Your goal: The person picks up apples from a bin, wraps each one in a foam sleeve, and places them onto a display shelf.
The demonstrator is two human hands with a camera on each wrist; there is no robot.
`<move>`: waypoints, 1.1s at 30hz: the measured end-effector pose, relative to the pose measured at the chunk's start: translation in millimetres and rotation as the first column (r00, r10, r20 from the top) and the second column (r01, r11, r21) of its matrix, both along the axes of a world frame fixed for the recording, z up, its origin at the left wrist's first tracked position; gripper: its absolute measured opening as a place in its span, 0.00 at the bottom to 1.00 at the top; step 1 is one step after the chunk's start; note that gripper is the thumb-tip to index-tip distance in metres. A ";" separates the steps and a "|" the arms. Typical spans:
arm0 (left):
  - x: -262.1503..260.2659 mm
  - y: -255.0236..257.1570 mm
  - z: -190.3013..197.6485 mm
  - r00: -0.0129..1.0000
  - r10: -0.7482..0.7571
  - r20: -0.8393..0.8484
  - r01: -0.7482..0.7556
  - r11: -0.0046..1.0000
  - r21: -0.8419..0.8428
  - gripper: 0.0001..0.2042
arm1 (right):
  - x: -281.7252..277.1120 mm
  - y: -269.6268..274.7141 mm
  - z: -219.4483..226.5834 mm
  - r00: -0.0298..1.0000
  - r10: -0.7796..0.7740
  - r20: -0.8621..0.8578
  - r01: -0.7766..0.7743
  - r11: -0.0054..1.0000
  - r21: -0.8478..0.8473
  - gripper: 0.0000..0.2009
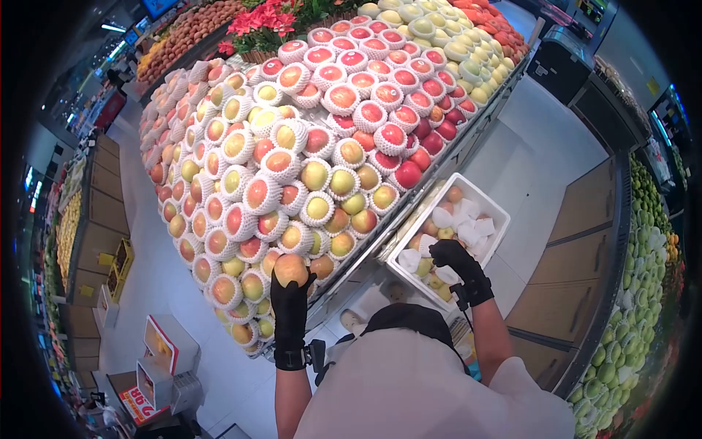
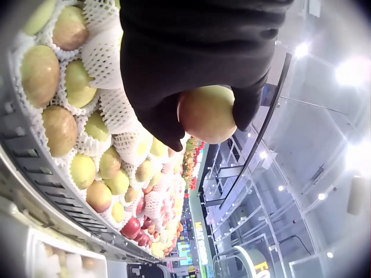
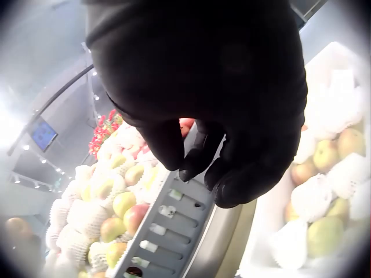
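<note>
My left hand (image 1: 290, 311), in a black glove, grips a bare yellow-red apple (image 1: 291, 270) at the front edge of the fruit display. Thumb and fingers stand around the sides of this apple (image 2: 207, 113) in the left wrist view. My right hand (image 1: 455, 261), also gloved in black, is over a white foam box (image 1: 500, 227) that holds apples and white foam nets. In the right wrist view the fingers (image 3: 232, 188) hang loosely bent, with nothing visible between them and the thumb. Many apples (image 1: 257, 193) on the display wear white foam nets; several near the front are bare.
A grey slatted rail (image 3: 168, 226) borders the display beside the foam box. Red flowers (image 1: 265, 28) stand at the back. Right of me is a shelf of green fruit (image 1: 618, 344) above brown cabinets (image 1: 559, 304). Boxes (image 1: 172, 351) sit on the floor at left.
</note>
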State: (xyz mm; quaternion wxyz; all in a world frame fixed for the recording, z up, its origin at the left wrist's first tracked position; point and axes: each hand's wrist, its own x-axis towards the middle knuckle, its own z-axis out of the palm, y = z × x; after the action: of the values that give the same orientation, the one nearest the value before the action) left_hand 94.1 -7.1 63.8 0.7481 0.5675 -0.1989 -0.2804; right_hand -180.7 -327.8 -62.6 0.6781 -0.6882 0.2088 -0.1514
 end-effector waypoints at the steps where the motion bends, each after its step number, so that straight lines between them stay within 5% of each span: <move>1: -2.5 -1.9 0.5 0.999 0.002 0.033 -0.003 1.000 0.023 0.29 | -14.9 -5.7 -25.5 0.999 -0.021 0.026 0.024 0.996 -0.083 0.09; 2: -7.9 -5.1 8.1 1.000 0.020 0.015 -0.020 1.000 0.022 0.29 | -30.2 -11.6 -51.8 0.998 -0.044 0.052 0.053 0.985 -0.166 0.09; 5: -21.1 -17.2 26.7 0.975 0.023 0.219 -0.081 0.963 0.258 0.30 | -53.0 -21.4 -69.8 0.994 -0.108 -0.034 0.113 0.953 0.282 0.09; 6: -23.3 -18.2 24.0 0.993 0.058 0.102 -0.077 0.978 0.192 0.30 | -57.2 -22.4 -74.7 0.983 -0.180 -0.032 0.176 0.883 0.435 0.10; 8: -26.5 -20.1 21.4 0.997 0.064 0.036 -0.070 0.984 0.167 0.31 | -65.0 -30.4 -107.6 0.988 -0.151 0.034 0.147 0.985 0.091 0.12; 11: -32.6 -23.1 22.5 0.995 0.063 0.075 -0.079 0.968 0.237 0.31 | -73.3 -51.9 -178.2 0.994 -0.087 0.074 0.097 0.982 -0.160 0.17; 13: -33.9 -21.8 18.6 0.993 0.050 0.111 -0.079 0.961 0.265 0.32 | -65.0 -60.9 -184.0 0.984 -0.176 0.037 0.174 0.983 0.058 0.21; 15: -33.5 -15.6 5.4 0.994 0.041 0.103 -0.065 0.968 0.242 0.33 | -53.6 -68.9 -185.5 0.934 -0.333 -0.130 0.351 0.782 0.515 0.24; 16: -37.4 -18.4 6.6 0.997 0.065 0.050 -0.073 0.978 0.195 0.33 | -44.5 -72.8 -187.2 0.923 -0.359 -0.136 0.383 0.832 0.402 0.32; 19: -50.0 -20.8 7.4 0.994 0.109 -0.006 -0.107 0.984 0.144 0.36 | -14.2 -90.3 -168.6 0.884 -0.404 -0.237 0.461 0.837 0.293 0.35; 20: -49.0 -17.1 2.1 0.994 0.100 0.048 -0.108 0.976 0.189 0.36 | -8.0 -95.9 -159.4 0.898 -0.364 -0.247 0.440 0.742 0.507 0.38; 23: -46.4 -6.3 -9.0 0.996 0.093 0.009 -0.093 0.986 0.136 0.38 | 21.2 -102.9 -161.8 0.859 -0.404 -0.315 0.508 0.752 0.420 0.40; 26: -52.1 -3.8 -4.7 0.989 0.125 -0.075 -0.122 0.992 0.038 0.36 | 19.5 -109.4 -175.2 0.880 -0.276 -0.387 0.454 0.729 0.512 0.43; 29: -54.8 -1.9 2.3 0.987 0.158 -0.041 -0.154 0.983 0.096 0.34 | 20.4 -108.1 -194.8 0.827 -0.391 -0.404 0.560 0.633 0.535 0.34; 30: -55.0 -1.2 3.1 0.986 0.165 -0.015 -0.161 0.978 0.136 0.33 | 16.7 -114.6 -217.9 0.835 -0.510 -0.209 0.512 0.858 -0.049 0.31; 31: -54.8 -1.2 3.2 0.984 0.177 -0.023 -0.172 0.974 0.146 0.32 | 10.1 -124.7 -250.7 0.876 -0.482 0.017 0.382 0.672 -0.634 0.28; 32: -54.7 -2.0 3.2 0.982 0.189 -0.030 -0.182 0.971 0.155 0.31 | 6.0 -130.2 -269.1 0.932 -0.320 0.171 0.231 0.158 -0.960 0.26; 33: -53.9 -2.6 3.6 0.979 0.200 -0.038 -0.192 0.968 0.164 0.31 | 3.7 -126.9 -261.2 0.906 -0.419 0.060 0.167 0.222 -0.961 0.24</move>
State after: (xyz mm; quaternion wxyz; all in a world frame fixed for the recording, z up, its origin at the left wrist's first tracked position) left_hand 40.1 -9.7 67.4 0.7294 0.6347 -0.0984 -0.2353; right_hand -177.0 -454.8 -323.7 0.0654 -0.9126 0.2739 -0.2965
